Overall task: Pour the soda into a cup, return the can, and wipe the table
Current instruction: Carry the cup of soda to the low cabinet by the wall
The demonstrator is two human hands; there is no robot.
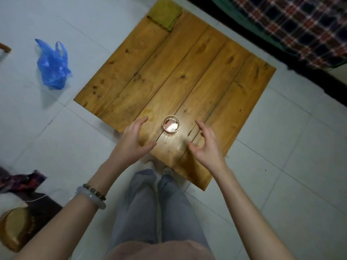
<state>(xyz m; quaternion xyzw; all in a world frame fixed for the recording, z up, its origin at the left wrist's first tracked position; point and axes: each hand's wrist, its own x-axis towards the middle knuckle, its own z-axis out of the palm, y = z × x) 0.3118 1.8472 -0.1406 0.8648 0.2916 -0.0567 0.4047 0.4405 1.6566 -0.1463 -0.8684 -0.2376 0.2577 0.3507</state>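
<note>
Looking down, we are seeing the cup (171,125) sitting upright on the bench (169,72), close to the edge nearest us. Something reddish and shiny is filling it, so we are guessing the soda is already in. We are not seeing the can anywhere, so it may be back in its place, but we cannot tell.

Our left hand (134,140) is hovering just beside the cup on one side, and our right hand (206,145) is hovering on the other side. Both are spread wide with the fingers loose, and they are holding nothing and touching nothing.

We are thinking the wiping step is coming up. A yellow-green cloth (165,15) is lying on the far corner of the bench, well apart from the cup. One hand is going to need to reach past the cup to get it, going slowly so the cup is not bumped and spilled.

A blue bag (52,66) is lying on the floor (281,147), off to the left.
</note>
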